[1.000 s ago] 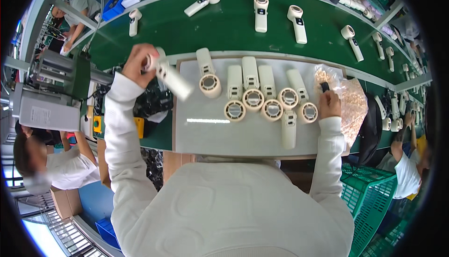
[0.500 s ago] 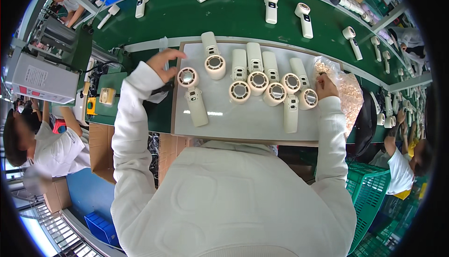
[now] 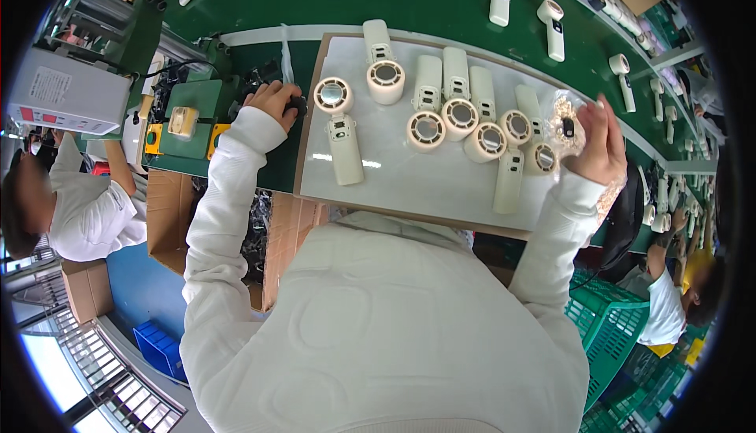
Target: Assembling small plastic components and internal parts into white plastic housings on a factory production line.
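My left hand [image 3: 270,107] is beside the board's left edge, fingers curled onto a small dark part [image 3: 298,107], whose kind I cannot make out. Over at the right, my right hand [image 3: 600,148] is raised beside a clear plastic bag of small beige pieces [image 3: 564,105]. Its fingertips come together, and anything between them is too small to tell. On the bag rests a small black oval part [image 3: 568,127]. Several cream handheld fans with round heads lie on the white board [image 3: 394,173]; one fan [image 3: 345,149] lies apart, nearest my left hand.
A green conveyor belt [image 3: 378,0] carries more fans beyond the board. To the left are a green fixture [image 3: 183,123] and a grey box-shaped machine [image 3: 69,90]. A cardboard box [image 3: 169,216] stands below; a green crate [image 3: 606,323] is at lower right. Other people work on both sides.
My left hand has moved from beside the leftmost fan's head to the dark part off the board. My right hand has lifted from the bag and shifted right. The view has shifted too.
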Motion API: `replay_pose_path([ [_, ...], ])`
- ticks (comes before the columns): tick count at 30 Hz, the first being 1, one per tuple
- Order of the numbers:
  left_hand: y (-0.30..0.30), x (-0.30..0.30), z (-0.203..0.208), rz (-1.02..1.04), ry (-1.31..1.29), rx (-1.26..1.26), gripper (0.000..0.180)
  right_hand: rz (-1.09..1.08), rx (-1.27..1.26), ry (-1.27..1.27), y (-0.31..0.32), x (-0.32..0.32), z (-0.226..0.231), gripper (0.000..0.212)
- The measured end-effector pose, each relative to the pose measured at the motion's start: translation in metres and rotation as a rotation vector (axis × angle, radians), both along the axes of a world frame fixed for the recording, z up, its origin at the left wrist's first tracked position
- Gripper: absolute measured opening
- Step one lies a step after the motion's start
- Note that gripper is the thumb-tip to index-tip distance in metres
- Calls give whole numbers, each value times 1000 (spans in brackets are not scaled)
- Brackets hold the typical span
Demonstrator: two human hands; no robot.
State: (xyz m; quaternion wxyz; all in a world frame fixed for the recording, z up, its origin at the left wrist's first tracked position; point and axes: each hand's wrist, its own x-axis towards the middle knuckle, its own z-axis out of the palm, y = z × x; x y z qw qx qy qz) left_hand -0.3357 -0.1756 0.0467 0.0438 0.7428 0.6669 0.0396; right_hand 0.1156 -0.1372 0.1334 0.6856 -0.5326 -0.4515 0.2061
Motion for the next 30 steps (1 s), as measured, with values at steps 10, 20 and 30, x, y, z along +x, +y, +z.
replay_pose_path([
  [10,-28,11,2,-6,-94,177,23,1133,-295,301,-44,-171,-47,30],
  [20,-74,59,6,341,-813,377,19,937,-321,-352,-47,-217,-89,15],
  [30,-75,96,-23,403,-1432,428,35,730,-128,-535,-54,-240,-118,18],
])
